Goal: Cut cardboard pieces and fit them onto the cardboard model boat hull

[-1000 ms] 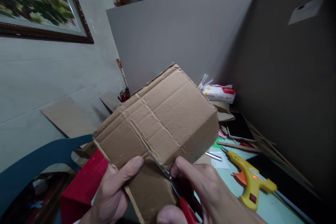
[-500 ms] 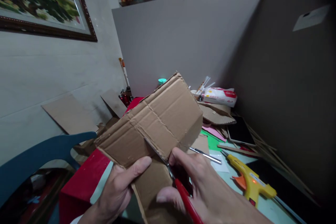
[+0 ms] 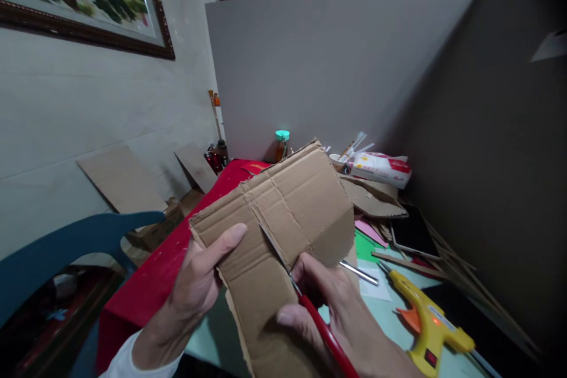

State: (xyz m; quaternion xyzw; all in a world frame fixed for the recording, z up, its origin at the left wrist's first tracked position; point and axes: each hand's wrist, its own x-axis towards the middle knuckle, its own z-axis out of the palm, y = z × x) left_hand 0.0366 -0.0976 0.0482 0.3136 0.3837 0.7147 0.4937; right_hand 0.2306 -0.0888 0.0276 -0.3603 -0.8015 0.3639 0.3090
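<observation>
Your left hand (image 3: 195, 283) grips the near-left edge of a creased sheet of cardboard (image 3: 283, 230), thumb pressed flat on its upper face and the other fingers hidden beneath. Your right hand (image 3: 341, 313) is clenched around the red handles of a pair of scissors (image 3: 305, 301), whose blades lie against the cardboard along one of its fold lines, pointing up and away from you. The cardboard is held in the air between both hands, above the near edge of the table (image 3: 381, 313), its far flap tilted upward and its near part hanging down towards you.

Just right of the cardboard, on the table's pale green top, lies a thin metal rod (image 3: 358, 272) on a white scrap of paper. Further right of the cardboard rests a yellow glue gun (image 3: 429, 325) with an orange trigger. Beyond the cardboard's right corner lie green and pink sheets (image 3: 370, 239), a corrugated cardboard offcut (image 3: 374, 198) and a dark tablet (image 3: 411, 233). Behind the cardboard stand a green-capped bottle (image 3: 282, 144) and a white packet with red print (image 3: 383, 168). Left of the cardboard a red cloth (image 3: 163, 271) covers the table's side, with a blue chair (image 3: 66, 248) beyond it.
</observation>
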